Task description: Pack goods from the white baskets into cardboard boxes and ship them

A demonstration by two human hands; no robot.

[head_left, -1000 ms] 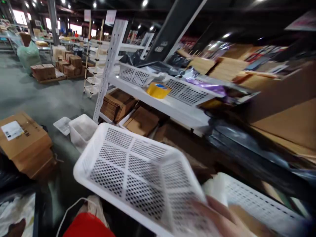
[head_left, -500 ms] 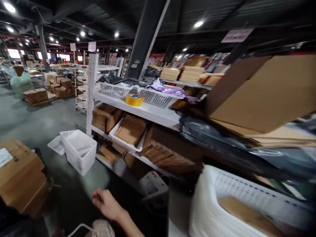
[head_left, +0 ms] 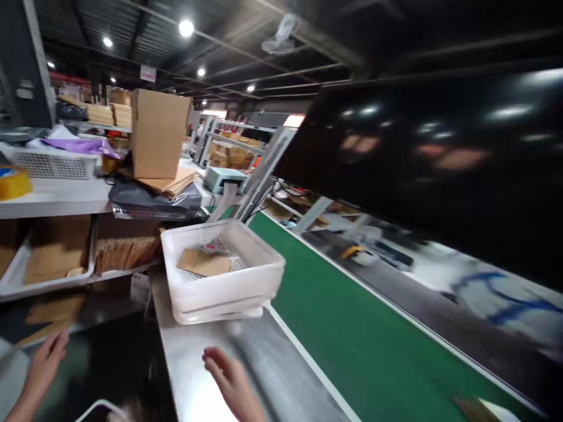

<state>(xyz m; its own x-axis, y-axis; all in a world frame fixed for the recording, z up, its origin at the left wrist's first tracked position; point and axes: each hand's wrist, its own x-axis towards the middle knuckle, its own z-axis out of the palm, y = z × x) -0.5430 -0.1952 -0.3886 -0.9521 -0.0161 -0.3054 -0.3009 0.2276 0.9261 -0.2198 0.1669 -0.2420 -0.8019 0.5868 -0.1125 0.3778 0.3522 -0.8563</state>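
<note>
My left hand [head_left: 46,360] is at the lower left, fingers stretched out and holding nothing, in front of the low shelves. Over the bare metal table [head_left: 197,357] is my right hand [head_left: 229,378], its fingers loosely curved and apart with nothing in them. Just beyond it stands a stack of white plastic baskets [head_left: 229,293], which the hand does not touch. In the top basket lie a flat brown cardboard piece [head_left: 203,264] and a small clear packet [head_left: 214,246].
A green conveyor belt [head_left: 325,310] runs along the table's right side. Above it hangs a large black screen [head_left: 422,164]. At the left, a white shelf [head_left: 70,196] holds yellow tape [head_left: 14,183], a basket and a tall cardboard box [head_left: 159,135].
The view has swung to the right, from the shelves and floor to the table and belt. One hand showed before; now both do. The basket stack has come to the middle.
</note>
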